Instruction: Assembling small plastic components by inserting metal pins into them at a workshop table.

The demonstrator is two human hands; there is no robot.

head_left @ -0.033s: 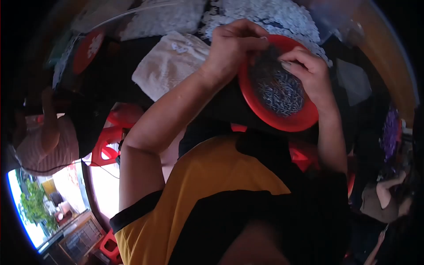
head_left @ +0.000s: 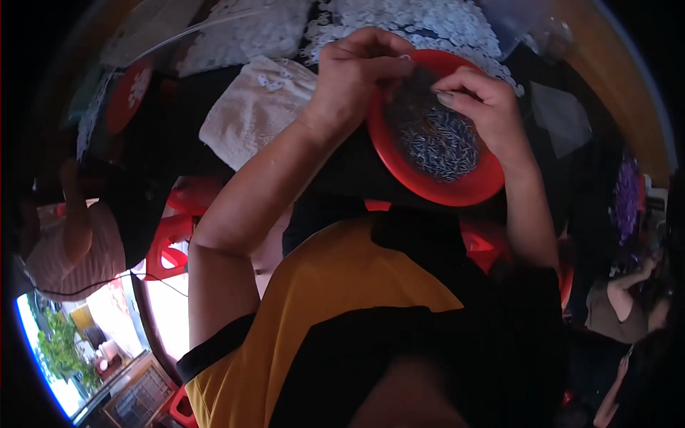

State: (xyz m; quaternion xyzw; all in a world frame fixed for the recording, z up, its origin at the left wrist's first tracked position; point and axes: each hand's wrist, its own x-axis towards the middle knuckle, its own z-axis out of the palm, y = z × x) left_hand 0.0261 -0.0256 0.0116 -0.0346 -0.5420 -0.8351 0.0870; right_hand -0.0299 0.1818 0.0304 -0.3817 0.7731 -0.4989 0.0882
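Many small, thin metal pieces are gathered in a red basin, which is set on a dark table. Over the upper part of the basin, some dark, see-through material is seen between the two hands; its kind cannot be told. The left hand is held over the basin's upper left rim, its thumb and forefinger brought together at the tips. The right hand is held over the right side, its fingers curled and its thumb close to the forefinger. Whether anything is clamped in either pinch cannot be told. To the left of the basin a pale cloth is laid, with a few small white pieces on it. Beyond the basin, white pieces are spread in a heap, and more are seen in a clear bag. A red dish is placed farther left, and a translucent sheet to the right. Other people are seen seated at the far left and far right.
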